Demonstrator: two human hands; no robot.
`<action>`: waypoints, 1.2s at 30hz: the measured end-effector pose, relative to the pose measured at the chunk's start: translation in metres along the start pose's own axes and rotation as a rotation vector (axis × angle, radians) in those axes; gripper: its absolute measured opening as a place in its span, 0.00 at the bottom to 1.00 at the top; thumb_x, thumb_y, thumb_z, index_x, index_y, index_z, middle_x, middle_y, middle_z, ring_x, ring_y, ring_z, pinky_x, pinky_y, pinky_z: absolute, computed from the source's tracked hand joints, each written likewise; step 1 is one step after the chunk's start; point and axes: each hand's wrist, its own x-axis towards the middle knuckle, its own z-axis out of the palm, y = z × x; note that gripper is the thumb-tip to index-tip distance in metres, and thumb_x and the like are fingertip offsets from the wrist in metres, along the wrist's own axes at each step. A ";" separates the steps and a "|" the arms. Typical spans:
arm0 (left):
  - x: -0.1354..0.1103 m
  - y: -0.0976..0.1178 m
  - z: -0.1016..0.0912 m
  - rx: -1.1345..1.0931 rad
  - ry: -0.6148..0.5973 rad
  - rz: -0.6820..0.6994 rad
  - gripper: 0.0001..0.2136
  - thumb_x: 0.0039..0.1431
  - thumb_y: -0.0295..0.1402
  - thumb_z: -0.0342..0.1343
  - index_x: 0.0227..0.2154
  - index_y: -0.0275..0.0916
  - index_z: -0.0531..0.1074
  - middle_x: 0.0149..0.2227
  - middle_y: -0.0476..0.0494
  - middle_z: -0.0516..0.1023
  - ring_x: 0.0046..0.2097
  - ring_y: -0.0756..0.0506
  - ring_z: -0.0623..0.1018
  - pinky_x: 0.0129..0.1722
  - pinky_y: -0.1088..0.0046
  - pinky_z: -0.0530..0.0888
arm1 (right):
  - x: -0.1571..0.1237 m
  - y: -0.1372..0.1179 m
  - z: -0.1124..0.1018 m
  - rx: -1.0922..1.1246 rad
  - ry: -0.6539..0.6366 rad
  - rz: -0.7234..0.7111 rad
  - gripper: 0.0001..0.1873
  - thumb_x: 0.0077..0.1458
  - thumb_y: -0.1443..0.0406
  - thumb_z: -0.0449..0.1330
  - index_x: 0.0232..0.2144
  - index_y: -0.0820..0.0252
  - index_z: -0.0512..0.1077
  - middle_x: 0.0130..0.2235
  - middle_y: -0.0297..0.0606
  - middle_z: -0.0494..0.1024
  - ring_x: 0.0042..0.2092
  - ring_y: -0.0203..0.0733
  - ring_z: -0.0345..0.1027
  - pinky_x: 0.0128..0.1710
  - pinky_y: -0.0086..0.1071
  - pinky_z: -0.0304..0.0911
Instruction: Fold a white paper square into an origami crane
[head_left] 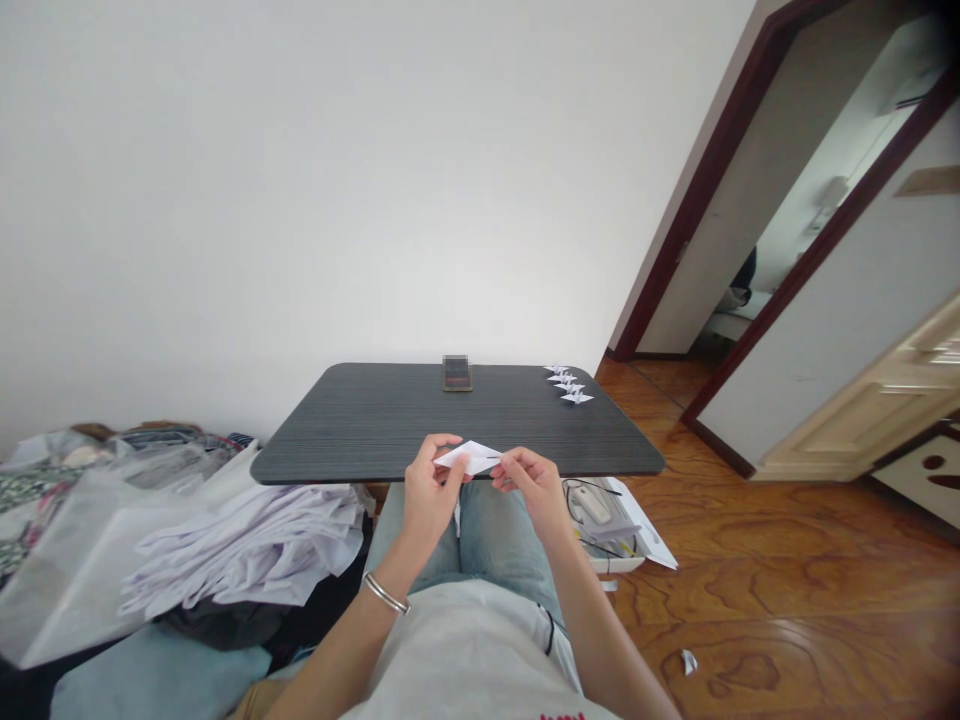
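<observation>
Between my two hands is a piece of folded white paper (474, 455), shaped like a flat diamond with a dark slit toward its right point. My left hand (433, 475) pinches its left part, thumb on top. The right point sits between the thumb and fingers of my right hand (531, 477). Both hands are just over the near edge of the dark table (375, 425). Several small folded white paper cranes (576, 398) stand in a row at the table's far right corner.
A small dark device with a blurred face (457, 374) stands at the table's back edge by the wall. Piled white cloth (255, 540) lies at the left. Right of my legs, a white box (619, 562) holds cables. A paper scrap (688, 661) lies on the wooden floor.
</observation>
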 end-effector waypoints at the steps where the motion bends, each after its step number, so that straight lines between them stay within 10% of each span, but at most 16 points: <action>1: 0.000 0.000 0.000 0.009 -0.003 0.003 0.11 0.52 0.34 0.55 0.38 0.38 0.65 0.29 0.47 0.76 0.25 0.50 0.76 0.27 0.77 0.72 | 0.000 0.000 0.000 0.002 0.003 0.007 0.14 0.48 0.56 0.60 0.22 0.61 0.71 0.22 0.35 0.74 0.23 0.34 0.67 0.23 0.25 0.63; 36: 0.015 -0.023 -0.005 -0.012 -0.085 -0.017 0.13 0.54 0.35 0.53 0.42 0.37 0.65 0.27 0.48 0.75 0.25 0.50 0.75 0.27 0.77 0.72 | 0.010 0.017 0.001 0.036 -0.035 0.080 0.15 0.48 0.55 0.59 0.20 0.61 0.71 0.21 0.35 0.75 0.21 0.33 0.67 0.22 0.25 0.63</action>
